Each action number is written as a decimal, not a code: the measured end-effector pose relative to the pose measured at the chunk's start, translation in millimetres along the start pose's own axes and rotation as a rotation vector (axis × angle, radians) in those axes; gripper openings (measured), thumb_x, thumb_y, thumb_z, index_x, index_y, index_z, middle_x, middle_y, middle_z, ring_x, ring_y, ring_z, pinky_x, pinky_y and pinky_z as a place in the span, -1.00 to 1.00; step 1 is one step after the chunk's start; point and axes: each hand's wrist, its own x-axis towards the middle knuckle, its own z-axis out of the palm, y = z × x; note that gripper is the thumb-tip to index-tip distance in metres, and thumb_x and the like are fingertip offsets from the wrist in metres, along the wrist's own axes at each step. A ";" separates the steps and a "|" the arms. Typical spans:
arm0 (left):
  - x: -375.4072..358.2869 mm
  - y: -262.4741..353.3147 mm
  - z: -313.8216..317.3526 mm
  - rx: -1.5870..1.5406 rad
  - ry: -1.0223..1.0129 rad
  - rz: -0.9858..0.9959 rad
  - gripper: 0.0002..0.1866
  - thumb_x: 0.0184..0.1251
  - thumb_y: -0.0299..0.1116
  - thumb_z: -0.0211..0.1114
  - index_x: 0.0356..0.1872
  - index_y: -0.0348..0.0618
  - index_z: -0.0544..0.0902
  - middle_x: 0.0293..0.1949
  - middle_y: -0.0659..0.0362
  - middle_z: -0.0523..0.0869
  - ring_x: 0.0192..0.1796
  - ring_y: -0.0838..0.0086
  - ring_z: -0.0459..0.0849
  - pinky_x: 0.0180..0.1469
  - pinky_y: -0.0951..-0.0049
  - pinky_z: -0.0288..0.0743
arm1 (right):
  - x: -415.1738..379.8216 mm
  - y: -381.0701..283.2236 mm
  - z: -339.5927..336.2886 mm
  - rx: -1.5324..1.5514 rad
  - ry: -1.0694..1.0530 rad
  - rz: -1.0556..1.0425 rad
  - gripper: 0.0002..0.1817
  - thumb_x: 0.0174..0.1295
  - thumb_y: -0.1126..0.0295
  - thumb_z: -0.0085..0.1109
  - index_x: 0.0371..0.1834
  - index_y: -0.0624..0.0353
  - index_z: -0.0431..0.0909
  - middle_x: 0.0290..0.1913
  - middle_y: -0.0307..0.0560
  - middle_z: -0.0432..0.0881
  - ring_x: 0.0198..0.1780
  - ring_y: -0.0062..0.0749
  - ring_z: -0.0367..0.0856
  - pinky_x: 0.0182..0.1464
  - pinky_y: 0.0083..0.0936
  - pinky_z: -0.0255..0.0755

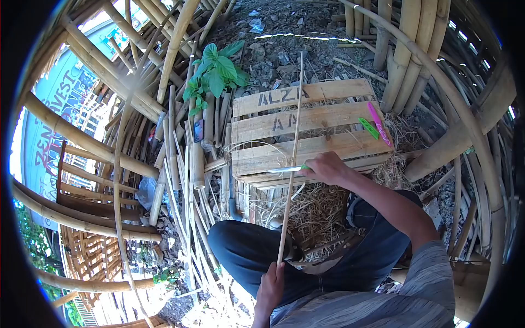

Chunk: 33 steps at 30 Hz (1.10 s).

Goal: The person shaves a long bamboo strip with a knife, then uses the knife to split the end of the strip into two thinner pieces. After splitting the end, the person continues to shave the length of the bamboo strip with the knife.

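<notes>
A long thin bamboo strip [295,136] runs from my lap up across a wooden crate [328,120]. Its lower end is gripped in my left hand [270,287], with the fingers wrapped round it above my thigh. My right hand [326,168] is closed on the green handle of a knife [285,169]. The knife's blade points left and crosses the strip near the crate's front edge. Thin curled shavings [262,150] lie at the left of the crate top. Toward the crate's right end lie a pink knife-shaped sheath [377,121] and a green one [368,128].
Pale shavings [314,218] cover the ground between my legs. Bamboo poles and split strips [183,218] lie to my left, by a leafy plant [216,71]. Thick bamboo posts [407,54] stand at the right. A slatted wooden bench [93,180] stands at far left.
</notes>
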 end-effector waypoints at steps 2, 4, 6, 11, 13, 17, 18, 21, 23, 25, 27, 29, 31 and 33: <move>-0.4 3.6 -0.3 0.058 -0.006 0.042 -0.64 0.50 -0.18 -0.10 -0.43 -0.25 0.37 -0.70 -0.05 0.42 -0.61 0.03 0.46 -0.54 0.20 0.23 | 7.1 19.9 -7.9 0.009 0.060 0.202 -0.40 0.31 -0.11 -0.11 -0.61 0.18 0.56 -0.70 0.03 0.53 -0.62 -0.15 0.59 -0.48 -0.19 0.48; -0.1 -0.9 2.3 0.045 -0.002 0.037 -0.64 0.50 -0.18 -0.10 -0.43 -0.25 0.37 -0.69 -0.05 0.42 -0.61 0.04 0.46 -0.54 0.21 0.23 | 15.1 42.1 -22.5 -0.121 0.187 0.327 -0.41 0.33 -0.09 -0.13 -0.57 0.19 0.58 -0.70 0.01 0.54 -0.63 -0.17 0.58 -0.50 -0.21 0.46; -5.3 -9.4 3.4 0.039 -0.004 0.011 -0.64 0.50 -0.17 -0.10 -0.42 -0.25 0.38 -0.69 -0.04 0.42 -0.62 0.05 0.46 -0.54 0.21 0.23 | 13.6 24.2 -28.3 -0.039 0.048 0.317 -0.41 0.33 -0.10 -0.13 -0.56 0.20 0.59 -0.68 0.02 0.55 -0.61 -0.16 0.59 -0.49 -0.20 0.47; -20.4 -24.7 -4.3 -0.078 -0.107 -0.087 -0.63 0.51 -0.15 -0.14 -0.41 -0.21 0.43 -0.70 0.10 0.47 -0.63 0.32 0.51 -0.55 0.31 0.27 | 8.2 10.5 2.6 -0.029 0.101 0.096 -0.38 0.32 -0.13 -0.16 -0.56 0.19 0.60 -0.73 -0.04 0.50 -0.64 -0.20 0.55 -0.52 -0.24 0.45; -30.9 -41.8 2.1 -0.059 -0.108 -0.130 -0.62 0.49 -0.11 -0.12 -0.35 -0.24 0.43 -0.65 -0.09 0.48 -0.57 -0.01 0.53 -0.49 0.14 0.34 | 14.3 22.8 -1.3 -0.055 0.163 0.101 -0.39 0.33 -0.12 -0.15 -0.54 0.20 0.60 -0.74 -0.03 0.50 -0.62 -0.17 0.57 -0.49 -0.23 0.46; -41.8 -83.2 19.5 -0.110 -0.048 -0.179 -0.70 0.46 -0.19 -0.04 -0.09 -0.22 0.48 -0.57 -0.07 0.54 -0.51 0.00 0.51 -0.50 0.19 0.33 | 21.2 50.4 -18.4 -0.042 0.092 0.396 -0.41 0.32 -0.09 -0.13 -0.52 0.23 0.60 -0.60 0.08 0.58 -0.46 -0.06 0.64 -0.38 -0.19 0.50; -42.4 -71.2 16.6 -0.292 -0.098 -0.295 -0.69 0.46 -0.18 -0.04 -0.13 -0.25 0.48 -0.62 -0.10 0.50 -0.55 -0.04 0.48 -0.52 0.17 0.29 | 22.6 53.2 -21.2 -0.130 0.141 0.371 -0.41 0.33 -0.08 -0.13 -0.52 0.24 0.60 -0.56 0.09 0.60 -0.42 -0.05 0.64 -0.36 -0.19 0.51; -31.9 -18.4 -14.9 0.004 -0.344 -0.349 -0.61 0.48 -0.08 -0.11 -0.31 -0.23 0.45 -0.61 -0.09 0.56 -0.50 0.01 0.60 -0.42 0.18 0.42 | 21.4 40.2 -21.6 -0.048 0.085 0.482 -0.41 0.33 -0.07 -0.14 -0.52 0.25 0.60 -0.51 0.12 0.61 -0.37 -0.03 0.65 -0.32 -0.17 0.52; -26.3 -27.1 -23.1 0.392 -0.343 -0.152 -0.61 0.42 -0.05 -0.02 -0.21 -0.22 0.53 -0.42 -0.12 0.66 -0.26 -0.05 0.64 -0.23 0.07 0.46 | 19.1 43.7 -4.6 -0.033 0.110 0.481 -0.41 0.33 -0.08 -0.14 -0.52 0.26 0.60 -0.50 0.12 0.62 -0.38 -0.03 0.65 -0.32 -0.16 0.52; -13.3 -1.9 -35.5 0.472 -0.408 -0.203 -0.66 0.41 -0.06 0.02 -0.04 -0.03 0.59 -0.30 -0.11 0.68 -0.16 -0.04 0.63 -0.13 0.17 0.47 | 16.5 44.5 1.0 -0.011 0.137 0.484 -0.40 0.32 -0.08 -0.14 -0.52 0.26 0.60 -0.50 0.13 0.62 -0.39 -0.03 0.65 -0.31 -0.15 0.52; 0.0 34.3 -44.4 0.392 -0.202 -0.031 -0.65 0.38 -0.08 0.07 -0.04 -0.10 0.61 -0.24 -0.13 0.67 -0.13 -0.01 0.64 -0.10 0.21 0.48 | 17.5 41.8 -1.6 -0.020 0.089 0.489 -0.39 0.32 -0.10 -0.14 -0.52 0.25 0.60 -0.51 0.13 0.62 -0.40 -0.03 0.65 -0.32 -0.14 0.52; 28.4 69.2 -45.5 0.246 -0.075 0.175 -0.60 0.36 -0.09 0.10 0.00 -0.20 0.57 -0.24 -0.16 0.68 -0.12 0.02 0.66 -0.09 0.24 0.49 | 18.7 40.7 -3.4 -0.011 0.094 0.492 -0.40 0.32 -0.10 -0.15 -0.52 0.24 0.60 -0.53 0.12 0.61 -0.40 -0.03 0.65 -0.33 -0.15 0.53; 76.7 89.0 -33.2 0.201 -0.072 0.304 -0.53 0.38 -0.07 0.07 0.10 -0.26 0.47 -0.24 -0.20 0.66 -0.13 0.03 0.67 -0.11 0.24 0.49 | 19.1 39.4 -4.9 -0.005 0.102 0.493 -0.40 0.33 -0.10 -0.15 -0.52 0.23 0.61 -0.55 0.10 0.61 -0.41 -0.03 0.65 -0.34 -0.16 0.53; 150.9 74.6 -2.2 0.111 -0.013 0.388 -0.49 0.39 -0.05 0.06 0.16 -0.26 0.37 -0.24 -0.22 0.64 -0.16 0.01 0.66 -0.11 0.23 0.49 | 19.7 37.5 -5.1 -0.010 0.119 0.471 -0.40 0.33 -0.10 -0.16 -0.50 0.21 0.62 -0.58 0.09 0.61 -0.42 -0.02 0.66 -0.33 -0.17 0.53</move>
